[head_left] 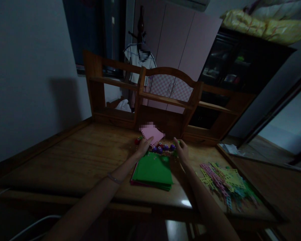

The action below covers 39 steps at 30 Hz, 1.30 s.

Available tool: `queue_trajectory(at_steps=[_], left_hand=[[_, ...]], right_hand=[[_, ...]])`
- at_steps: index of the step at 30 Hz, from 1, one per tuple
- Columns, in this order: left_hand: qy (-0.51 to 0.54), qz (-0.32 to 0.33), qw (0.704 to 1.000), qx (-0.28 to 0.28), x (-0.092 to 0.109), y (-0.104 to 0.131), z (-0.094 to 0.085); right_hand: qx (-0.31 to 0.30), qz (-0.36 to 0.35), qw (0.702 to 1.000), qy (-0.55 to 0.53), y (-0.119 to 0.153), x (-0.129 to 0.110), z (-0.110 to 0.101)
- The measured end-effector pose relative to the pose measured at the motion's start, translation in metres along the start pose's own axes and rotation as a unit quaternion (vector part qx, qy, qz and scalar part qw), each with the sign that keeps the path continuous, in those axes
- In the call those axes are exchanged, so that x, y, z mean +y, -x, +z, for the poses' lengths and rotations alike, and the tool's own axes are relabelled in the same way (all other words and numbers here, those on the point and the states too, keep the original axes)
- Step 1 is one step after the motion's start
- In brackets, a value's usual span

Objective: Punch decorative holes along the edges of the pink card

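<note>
Our left hand (144, 147) grasps 1 pink sheet (153, 134); right hand (182, 151): grip unclear. Seemingly done: punched pieces (223, 180); unworked: green sheets (154, 170).

There is one view, and it is taken from the person's head. It looks forward and down over the desk (90, 160), whose top fills the lower middle of the frame, fairly near. Farther away, the cupboard (175, 43) stands at the top middle. The picture leans: the cabinet (263, 60) at upper right is tilted.
</note>
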<state>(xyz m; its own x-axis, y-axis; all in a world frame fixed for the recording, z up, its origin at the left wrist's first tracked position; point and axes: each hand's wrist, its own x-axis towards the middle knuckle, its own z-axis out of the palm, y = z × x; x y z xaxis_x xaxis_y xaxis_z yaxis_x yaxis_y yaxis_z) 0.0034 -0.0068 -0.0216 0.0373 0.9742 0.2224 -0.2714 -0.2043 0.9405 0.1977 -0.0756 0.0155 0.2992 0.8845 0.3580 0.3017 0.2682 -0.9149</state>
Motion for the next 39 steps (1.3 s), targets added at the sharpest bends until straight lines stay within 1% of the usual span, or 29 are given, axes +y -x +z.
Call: queue_trajectory(at_steps=[3,5,9,11,14,17,19,23,25,30,33,35,39], left_hand=[[-0.006,0.002,1.0,0.001,0.001,0.0,0.0],[-0.006,-0.005,1.0,0.0,0.002,0.001,0.001],[-0.006,-0.015,1.0,0.0,0.003,0.002,0.002],[-0.008,-0.023,1.0,0.001,0.003,0.003,0.002],[-0.016,-0.042,0.999,-0.004,0.001,0.002,0.001],[-0.014,-0.045,0.999,-0.007,0.0,0.002,0.0],[-0.01,-0.037,0.999,-0.01,0.001,0.002,0.0],[-0.008,-0.007,1.0,-0.015,0.001,0.001,0.0],[-0.009,0.002,1.0,-0.017,-0.001,0.0,0.0],[-0.021,-0.004,1.0,-0.013,-0.004,-0.001,-0.001],[-0.026,-0.016,0.999,-0.021,-0.003,0.0,-0.001],[-0.025,-0.015,0.999,-0.018,-0.001,0.0,0.0],[-0.02,-0.006,1.0,-0.005,-0.001,0.0,0.0]], right_hand=[[0.024,-0.079,0.993,0.09,-0.003,0.004,-0.01],[0.041,-0.09,0.988,0.119,-0.006,0.011,-0.015],[0.101,-0.098,0.981,0.137,-0.016,0.031,-0.02],[0.114,-0.101,0.977,0.149,-0.02,0.042,-0.022],[0.078,-0.111,0.975,0.175,-0.023,0.053,-0.024],[0.049,-0.139,0.965,0.218,-0.024,0.059,-0.025],[0.042,-0.144,0.956,0.252,-0.026,0.061,-0.025],[0.017,-0.125,0.946,0.3,-0.026,0.061,-0.025],[0.016,-0.13,0.943,0.306,-0.025,0.061,-0.025],[0.066,-0.13,0.928,0.342,-0.023,0.064,-0.031],[0.046,-0.144,0.918,0.366,-0.024,0.067,-0.034],[0.028,-0.137,0.915,0.379,-0.025,0.069,-0.034],[0.012,-0.126,0.914,0.385,-0.028,0.076,-0.03]])
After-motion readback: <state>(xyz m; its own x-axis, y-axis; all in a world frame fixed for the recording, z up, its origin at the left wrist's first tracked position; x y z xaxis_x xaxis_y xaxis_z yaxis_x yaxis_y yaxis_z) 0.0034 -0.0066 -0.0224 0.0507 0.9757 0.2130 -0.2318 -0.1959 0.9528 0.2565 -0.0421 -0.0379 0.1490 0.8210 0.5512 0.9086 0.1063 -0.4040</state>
